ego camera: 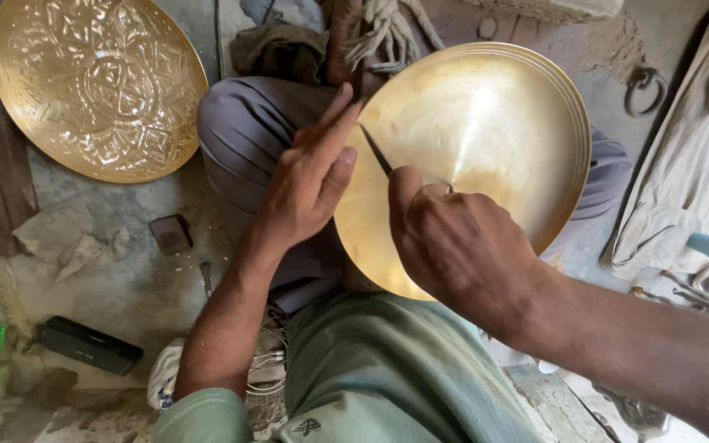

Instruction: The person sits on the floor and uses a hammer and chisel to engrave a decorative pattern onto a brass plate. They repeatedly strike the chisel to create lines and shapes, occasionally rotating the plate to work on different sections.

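The one camera sat on my head and looked steeply down, close over my lap. My hands and the brass plate (486, 156) filled the frame's middle; the floor and an engraved tray (96, 86) lay at upper left.

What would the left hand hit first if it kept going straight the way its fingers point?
Probably the frayed rope bundle above the left hand; its fingers already rest against the plain round brass plate rim. Depth is unclear.
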Motion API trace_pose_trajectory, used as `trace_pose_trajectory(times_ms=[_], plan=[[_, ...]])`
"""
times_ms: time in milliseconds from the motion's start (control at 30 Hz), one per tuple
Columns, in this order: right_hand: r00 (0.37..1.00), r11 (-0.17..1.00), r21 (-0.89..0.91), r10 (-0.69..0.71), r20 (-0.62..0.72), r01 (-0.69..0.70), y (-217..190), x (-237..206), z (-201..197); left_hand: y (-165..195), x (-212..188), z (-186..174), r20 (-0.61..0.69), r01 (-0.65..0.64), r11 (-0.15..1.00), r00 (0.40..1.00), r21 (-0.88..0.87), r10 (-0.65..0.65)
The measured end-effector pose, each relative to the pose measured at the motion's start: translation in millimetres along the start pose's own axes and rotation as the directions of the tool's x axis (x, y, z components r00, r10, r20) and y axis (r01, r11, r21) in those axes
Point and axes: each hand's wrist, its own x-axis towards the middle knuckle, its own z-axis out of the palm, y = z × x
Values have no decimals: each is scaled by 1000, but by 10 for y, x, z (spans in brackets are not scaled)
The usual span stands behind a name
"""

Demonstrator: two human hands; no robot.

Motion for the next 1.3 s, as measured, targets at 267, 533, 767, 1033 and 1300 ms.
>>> trace_pose_trajectory(times_ms=[267,533,767,1033,1300], plan=[[966,940,342,85,-243,4,112,-39,-53,615,-638,395,-295,198,942,914,-272,-277],[992,988,105,106,65,-112,-69,120,22,436,-657,501,-291,186,973,931,-139,-220],[1000,1000,-22,-17,-25,17,-149,26,96,-4,92,1,-51,187,913,974,-363,-220],[940,992,1,-115,-321,122,216,-224,-94,558,392,-202,-248,-18,998,968,66,34],[931,997,66,-2,-366,28,190,-517,32,1076,209,-143,55,-274,879,960,391,275]])
